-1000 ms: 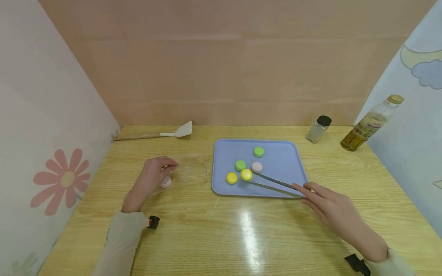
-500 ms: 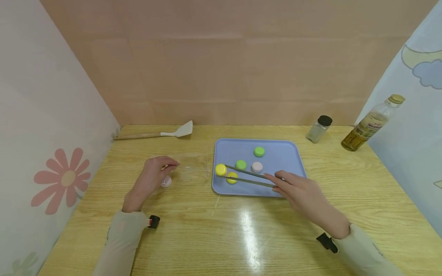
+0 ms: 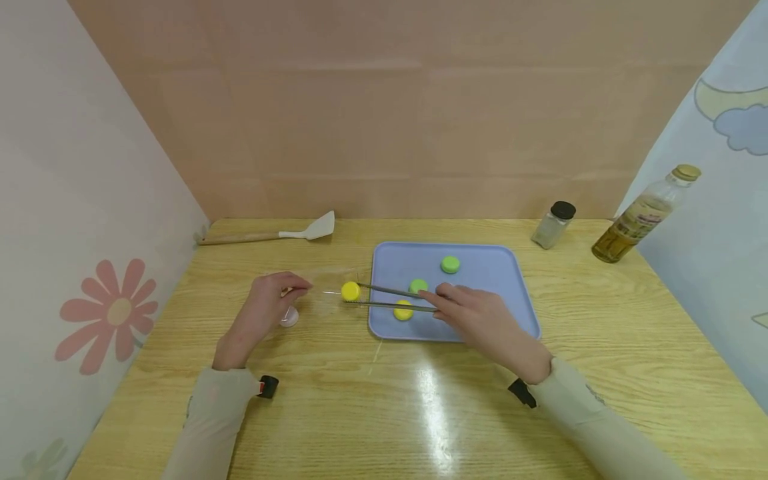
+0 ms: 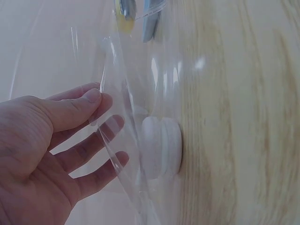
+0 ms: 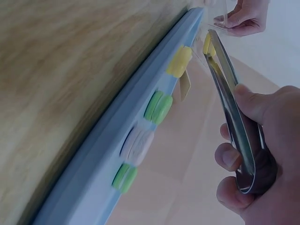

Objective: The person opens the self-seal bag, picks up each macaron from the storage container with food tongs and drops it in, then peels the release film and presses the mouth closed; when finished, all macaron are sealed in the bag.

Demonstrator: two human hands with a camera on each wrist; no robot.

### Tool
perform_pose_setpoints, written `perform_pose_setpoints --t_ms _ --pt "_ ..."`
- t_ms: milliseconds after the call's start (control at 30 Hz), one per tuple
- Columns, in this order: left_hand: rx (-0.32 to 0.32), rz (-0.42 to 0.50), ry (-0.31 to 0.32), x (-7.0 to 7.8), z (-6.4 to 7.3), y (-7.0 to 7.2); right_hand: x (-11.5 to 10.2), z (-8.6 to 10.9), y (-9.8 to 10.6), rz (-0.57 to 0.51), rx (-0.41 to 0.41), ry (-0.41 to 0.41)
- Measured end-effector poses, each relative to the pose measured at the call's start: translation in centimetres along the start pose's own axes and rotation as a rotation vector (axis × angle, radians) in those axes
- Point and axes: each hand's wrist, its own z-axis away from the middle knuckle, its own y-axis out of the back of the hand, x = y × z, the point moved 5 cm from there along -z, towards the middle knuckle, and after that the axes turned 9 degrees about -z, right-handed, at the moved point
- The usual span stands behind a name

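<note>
My left hand pinches the edge of a clear plastic container between thumb and forefinger; its full shape is hard to make out. A pale macaron stands on edge behind the clear plastic in the left wrist view. With my right hand I hold metal tongs, whose tips grip a yellow macaron over the container's right side. On the blue tray lie another yellow macaron, two green macarons and a pale macaron, which my right hand mostly hides in the head view.
A spatula with a wooden handle lies at the back left. Toward the back right stand a black-capped jar and an oil bottle. Walls close off the back and both sides of the wooden table.
My right hand has moved left, carrying the yellow macaron in the tongs from above the tray to the clear container. The left hand has stayed in place.
</note>
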Motion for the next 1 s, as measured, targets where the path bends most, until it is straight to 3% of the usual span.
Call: perform_pose_setpoints --t_ms 200,400,1000 --pt "-0.002 0.008 -0.009 0.1 0.0 -0.1 -0.4 -1.9 -1.4 0.035 -0.029 0.058" --pt "0.012 0.009 -0.009 0.0 0.0 -0.1 -1.0 -3.8 -2.7 0.028 -0.084 0.066" --pt "0.066 0.003 -0.069 0.3 -0.1 0.1 -2.1 -6.9 -5.5 0.02 -0.061 0.104"
